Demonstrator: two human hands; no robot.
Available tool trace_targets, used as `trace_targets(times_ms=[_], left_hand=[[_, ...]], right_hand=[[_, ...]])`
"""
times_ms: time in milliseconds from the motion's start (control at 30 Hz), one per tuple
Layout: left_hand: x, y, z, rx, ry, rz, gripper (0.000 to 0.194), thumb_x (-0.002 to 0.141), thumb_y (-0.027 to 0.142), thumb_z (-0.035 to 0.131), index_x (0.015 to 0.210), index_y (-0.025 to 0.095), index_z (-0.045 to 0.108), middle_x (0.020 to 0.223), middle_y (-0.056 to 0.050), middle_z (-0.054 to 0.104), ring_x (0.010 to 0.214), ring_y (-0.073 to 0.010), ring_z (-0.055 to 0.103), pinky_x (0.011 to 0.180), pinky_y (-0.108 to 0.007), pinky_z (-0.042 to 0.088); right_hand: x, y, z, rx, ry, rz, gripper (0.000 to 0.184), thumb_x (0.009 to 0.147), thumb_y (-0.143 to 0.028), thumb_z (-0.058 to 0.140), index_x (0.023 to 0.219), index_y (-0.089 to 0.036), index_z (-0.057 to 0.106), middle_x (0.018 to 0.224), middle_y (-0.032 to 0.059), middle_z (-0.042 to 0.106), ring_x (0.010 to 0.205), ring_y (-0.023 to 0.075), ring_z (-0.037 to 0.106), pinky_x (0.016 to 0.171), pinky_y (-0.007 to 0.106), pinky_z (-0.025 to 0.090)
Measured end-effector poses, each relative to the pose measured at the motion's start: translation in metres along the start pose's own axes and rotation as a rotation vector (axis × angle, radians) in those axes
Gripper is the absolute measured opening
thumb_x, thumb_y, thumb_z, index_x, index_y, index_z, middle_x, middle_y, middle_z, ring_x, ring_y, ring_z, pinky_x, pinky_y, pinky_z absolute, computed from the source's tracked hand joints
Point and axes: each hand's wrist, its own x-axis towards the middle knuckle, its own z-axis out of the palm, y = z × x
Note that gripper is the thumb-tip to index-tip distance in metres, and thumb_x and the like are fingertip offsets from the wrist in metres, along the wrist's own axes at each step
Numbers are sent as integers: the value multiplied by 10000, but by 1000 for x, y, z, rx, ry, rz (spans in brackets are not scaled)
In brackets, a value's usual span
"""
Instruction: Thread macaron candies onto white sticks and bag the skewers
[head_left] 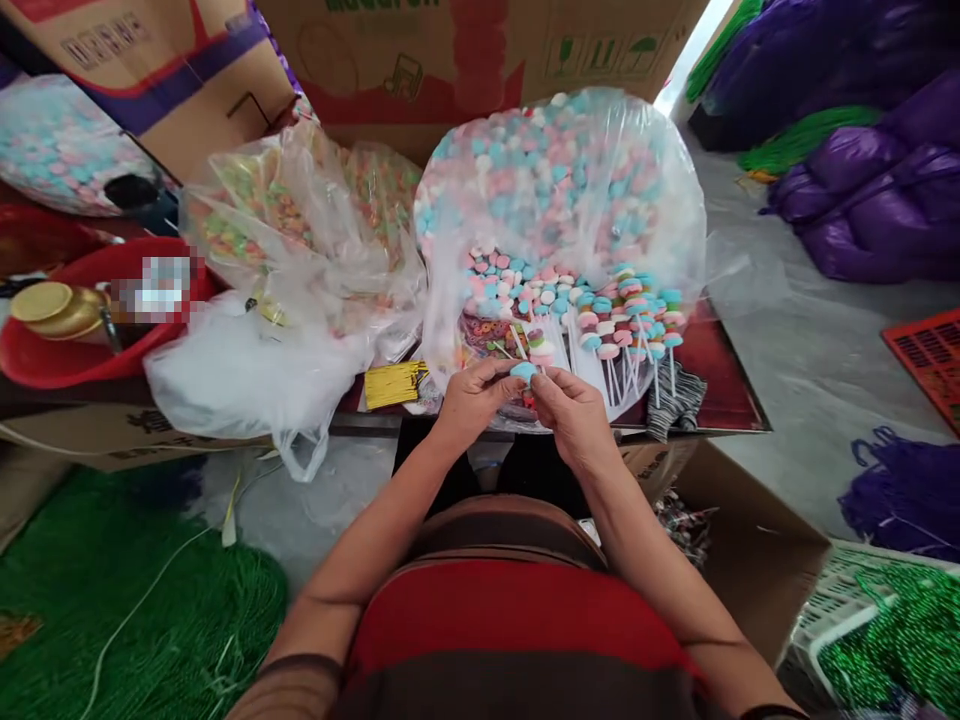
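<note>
Nearest the red-clad lap, both hands are at the front of the counter (739,400), and the grip is small and careful: the left hand (469,402) pinches a blue sweet (523,371) between thumb and finger, and the right hand (581,415) closes on the same piece from its own side. Whether a stick runs into it, the fingers hide.

Just past the fingertips, a short stack of pink, white and green pieces (540,348) sits among the loose goods; that one looks only part built, though its lower end is covered.

To the right, here's the progress: a cluster of loaded sticks (607,325), blue, pink and white rounds with coloured pieces between, lying piled with their stems towards the person. Those look complete, a fair batch by now, though overlap spoils any exact count. Beside them, plain white sticks (581,355) carry nothing, so plenty appears unmade. A grey knitted item (679,395) lies by the outermost stems, and yellow ties (391,385) wait in a bundle left of the hands, no use of them visible.

Further in, ring-shaped gummies (487,335) lie loose, with blue, pink and white rounds (517,285) spilling from the mouth of a big clear bag (570,190). That bag looks well stocked; by that measure, much more remains than is made. Behind it all, a cardboard box (420,75) stands upright.
</note>
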Motion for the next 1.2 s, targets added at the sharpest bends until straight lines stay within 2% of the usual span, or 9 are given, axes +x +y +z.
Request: trace_targets(times_ms=[133,267,467,567,700,833,967,1100,1200], left_hand=[[-4,-3,3,-67,40,-35,412,732,521,858,1004,215,805,986,-23,791,934,-172,690,891,-300,536],[-1,-6,5,-260,130,-128,473,674,573,884,928,195,757,834,12,750,748,-116,664,726,-247,530],[11,-6,-6,-472,305,-166,514,544,506,970,829,189,683,722,47,718,632,-87,650,621,-218,507],[14,-7,-8,-549,294,-174,545,508,484,989,840,191,673,754,43,726,656,-89,663,663,-233,529],[13,-10,-5,-582,227,-226,544,577,508,962,918,194,676,842,10,749,742,-124,715,721,-262,543],[11,-15,-4,-471,238,-145,556,620,585,922,949,207,681,818,21,736,737,-124,711,733,-264,549],[10,-23,-12,-153,255,60,526,703,635,851,996,225,699,861,13,763,765,-123,706,767,-267,566],[9,-26,-23,224,223,285,418,821,590,777,1022,227,733,988,-33,797,919,-160,742,885,-297,571],[6,-21,-24,292,204,300,304,856,500,775,1007,237,757,994,-33,797,921,-163,739,903,-293,560]], right_hand=[[4,5,2,-90,47,-39,423,718,-565,818,835,-170,724,636,-44,559,491,54,272,440,241,170],[-1,6,-2,-134,20,-72,402,799,-549,772,975,-190,740,718,-33,598,497,54,297,439,232,210],[-33,8,-16,-259,-160,32,382,932,-541,636,1036,-189,742,557,-51,556,430,73,364,419,229,250],[-44,10,-18,-379,-218,24,403,959,-523,585,1047,-169,757,472,-64,502,424,86,382,448,232,302],[-45,11,-15,-453,-199,21,434,938,-533,585,1033,-150,767,434,-79,430,416,91,356,471,243,322],[-43,9,-13,-502,-173,31,481,922,-563,588,1044,-138,776,455,-75,400,424,97,343,451,252,285],[-45,5,-17,-512,-169,71,523,914,-592,586,1044,-127,786,468,-79,344,426,93,299,427,251,235],[-47,-2,-20,-497,-171,101,533,905,-610,599,1033,-132,797,473,-78,326,428,86,264,410,242,200],[-48,-7,-19,-435,-168,130,533,891,-617,618,1038,-136,794,466,-82,330,417,82,260,402,236,188]])
